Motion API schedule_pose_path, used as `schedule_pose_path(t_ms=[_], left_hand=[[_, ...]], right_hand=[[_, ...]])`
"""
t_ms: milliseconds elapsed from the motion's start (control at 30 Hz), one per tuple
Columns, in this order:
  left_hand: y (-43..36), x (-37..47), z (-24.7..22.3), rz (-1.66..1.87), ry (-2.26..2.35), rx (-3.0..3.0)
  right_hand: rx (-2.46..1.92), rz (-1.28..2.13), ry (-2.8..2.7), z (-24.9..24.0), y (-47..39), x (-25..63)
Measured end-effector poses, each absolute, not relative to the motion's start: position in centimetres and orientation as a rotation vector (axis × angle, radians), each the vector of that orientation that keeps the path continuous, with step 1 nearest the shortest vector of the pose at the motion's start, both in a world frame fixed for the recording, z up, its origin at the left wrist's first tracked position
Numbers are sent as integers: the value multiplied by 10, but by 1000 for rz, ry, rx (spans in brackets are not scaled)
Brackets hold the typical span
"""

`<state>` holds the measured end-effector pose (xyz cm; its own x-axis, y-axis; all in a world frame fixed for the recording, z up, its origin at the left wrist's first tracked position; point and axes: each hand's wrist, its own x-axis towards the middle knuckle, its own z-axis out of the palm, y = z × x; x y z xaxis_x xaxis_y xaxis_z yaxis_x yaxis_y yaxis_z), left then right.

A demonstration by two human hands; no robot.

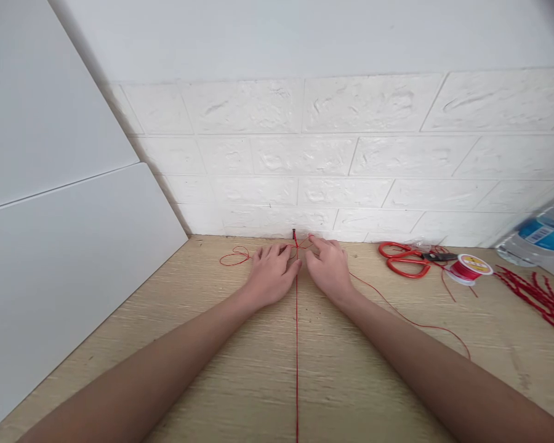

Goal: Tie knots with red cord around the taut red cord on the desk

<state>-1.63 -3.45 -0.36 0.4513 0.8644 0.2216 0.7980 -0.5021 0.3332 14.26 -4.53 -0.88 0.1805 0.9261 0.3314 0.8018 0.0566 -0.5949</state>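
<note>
A taut red cord (297, 344) runs from a small dark peg (294, 232) at the foot of the wall straight down toward me. Thinner red cord crosses it just below the peg, between my two hands. My left hand (271, 275) is left of the taut cord, its fingers curled down on the crossing cord; a loose loop (234, 256) comes out beyond it. My right hand (329, 267) bends over the other side, cord at its index fingertip, thumb close below. A tail of red cord (397, 311) trails from under the right wrist. The fingertip contacts are partly hidden.
On the right lie orange-handled scissors (409, 267), a spool of red cord (468, 271) and several braided red cords (538, 298). A clear bottle with a blue label (547, 232) lies behind them. White panels (74, 264) stand at left; a white brick-patterned wall (277, 157) closes the back.
</note>
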Motion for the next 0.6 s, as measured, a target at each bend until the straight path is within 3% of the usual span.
schedule_pose_path(t_ms=[600], left_hand=[[-34, -16, -6, 607, 1491, 2497]], right_hand=[[-1697, 217, -1400, -12, -66, 228]])
